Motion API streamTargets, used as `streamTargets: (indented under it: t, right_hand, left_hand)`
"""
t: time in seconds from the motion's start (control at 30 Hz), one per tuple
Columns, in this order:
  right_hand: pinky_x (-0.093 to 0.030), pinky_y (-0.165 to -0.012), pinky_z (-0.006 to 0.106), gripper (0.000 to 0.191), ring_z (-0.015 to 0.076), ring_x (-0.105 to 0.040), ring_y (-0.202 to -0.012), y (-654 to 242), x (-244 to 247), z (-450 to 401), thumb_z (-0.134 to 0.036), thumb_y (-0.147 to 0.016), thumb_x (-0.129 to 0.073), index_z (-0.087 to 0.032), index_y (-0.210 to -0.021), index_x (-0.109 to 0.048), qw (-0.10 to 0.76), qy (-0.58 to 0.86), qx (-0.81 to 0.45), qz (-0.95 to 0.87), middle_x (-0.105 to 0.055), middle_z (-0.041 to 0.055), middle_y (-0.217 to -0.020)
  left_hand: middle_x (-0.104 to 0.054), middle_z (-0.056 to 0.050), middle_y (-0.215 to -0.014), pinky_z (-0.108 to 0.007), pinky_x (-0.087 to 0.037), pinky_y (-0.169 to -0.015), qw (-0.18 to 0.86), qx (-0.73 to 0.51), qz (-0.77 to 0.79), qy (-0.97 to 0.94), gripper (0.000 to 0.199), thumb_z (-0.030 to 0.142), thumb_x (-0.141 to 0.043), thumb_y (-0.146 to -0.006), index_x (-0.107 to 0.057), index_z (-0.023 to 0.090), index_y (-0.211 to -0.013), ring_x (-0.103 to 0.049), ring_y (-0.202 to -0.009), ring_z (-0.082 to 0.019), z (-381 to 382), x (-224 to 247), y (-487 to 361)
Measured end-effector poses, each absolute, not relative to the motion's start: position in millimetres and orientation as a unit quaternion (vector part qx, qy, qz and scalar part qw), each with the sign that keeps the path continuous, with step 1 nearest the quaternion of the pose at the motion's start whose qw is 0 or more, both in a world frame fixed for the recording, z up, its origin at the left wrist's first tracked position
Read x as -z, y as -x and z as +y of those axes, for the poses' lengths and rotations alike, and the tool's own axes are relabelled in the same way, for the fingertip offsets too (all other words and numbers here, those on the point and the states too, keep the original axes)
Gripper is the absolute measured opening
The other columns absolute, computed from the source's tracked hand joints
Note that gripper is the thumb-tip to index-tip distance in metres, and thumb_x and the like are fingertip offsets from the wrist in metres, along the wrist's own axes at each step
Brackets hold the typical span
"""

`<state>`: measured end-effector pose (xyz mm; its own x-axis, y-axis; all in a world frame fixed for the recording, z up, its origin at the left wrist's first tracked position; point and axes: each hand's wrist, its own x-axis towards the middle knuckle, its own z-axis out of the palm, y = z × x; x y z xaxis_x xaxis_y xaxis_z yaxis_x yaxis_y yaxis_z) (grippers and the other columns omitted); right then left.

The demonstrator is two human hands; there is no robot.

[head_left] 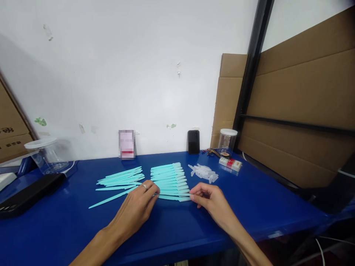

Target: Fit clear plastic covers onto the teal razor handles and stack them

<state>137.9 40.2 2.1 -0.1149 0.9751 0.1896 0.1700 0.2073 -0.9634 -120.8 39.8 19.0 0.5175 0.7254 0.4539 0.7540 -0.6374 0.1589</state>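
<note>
Between my two hands lies a slim turquoise eyebrow razor [173, 194], just over the blue table. My left hand [140, 201], with a ring on one finger, pinches its handle end. My right hand [208, 195] has thumb and fingers closed on its other end, where a pale cap seems to sit, partly covered by the fingertips. Behind lies a neat row of razors [166, 173] with whitish caps on their right ends. Left of it is a looser pile of turquoise razors [119, 179], one lying apart toward me. Small translucent caps [203, 171] form a heap beyond my right hand.
Along the wall stand a pinkish card [127, 144], a black phone [193, 142] and a clear jar [227, 140]. A cigarette pack [230, 164] lies by keys. At left are another jar [50, 157] and a black case-like object [30, 192]. Cardboard [299, 92] borders the right side.
</note>
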Motion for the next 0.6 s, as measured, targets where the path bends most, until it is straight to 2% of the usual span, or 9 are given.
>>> streamTargets:
  t: [0.2,0.4,0.6]
  right_hand:
    - [-0.045,-0.061,0.027,0.003,0.0162,-0.058,-0.066,-136.7,-1.0,39.5,-0.022,-0.071,-0.069,-0.020,-0.073,-0.068,0.475,0.495,-0.361,-0.632,-0.064,-0.0008,-0.066]
    - [-0.046,-0.063,0.028,0.005,0.0189,-0.060,-0.068,-132.5,-2.2,38.1,-0.024,-0.072,-0.069,-0.021,-0.074,-0.072,0.456,0.516,-0.332,-0.645,-0.066,0.0007,-0.069]
    - [-0.039,-0.056,0.027,0.020,0.0167,-0.055,-0.062,-133.2,-7.3,38.5,-0.031,-0.083,-0.059,-0.020,-0.070,-0.069,0.435,0.515,-0.333,-0.660,-0.063,0.0005,-0.064]
  left_hand:
    - [-0.058,-0.003,-0.098,-0.028,-0.043,-0.074,0.015,0.239,-0.406,0.882,0.020,0.017,-0.035,-0.100,-0.054,0.022,-0.098,-0.056,-0.085,-0.017,39.1,-14.7,123.1]
    - [-0.061,-0.004,-0.095,-0.031,-0.044,-0.075,0.056,0.211,-0.403,0.889,0.023,0.016,-0.035,-0.100,-0.057,0.022,-0.097,-0.057,-0.087,-0.020,40.4,-13.2,122.5]
    - [-0.063,-0.003,-0.096,-0.030,-0.045,-0.075,0.018,0.253,-0.415,0.874,0.024,0.021,-0.035,-0.101,-0.059,0.024,-0.104,-0.060,-0.087,-0.018,36.2,-17.8,124.0]
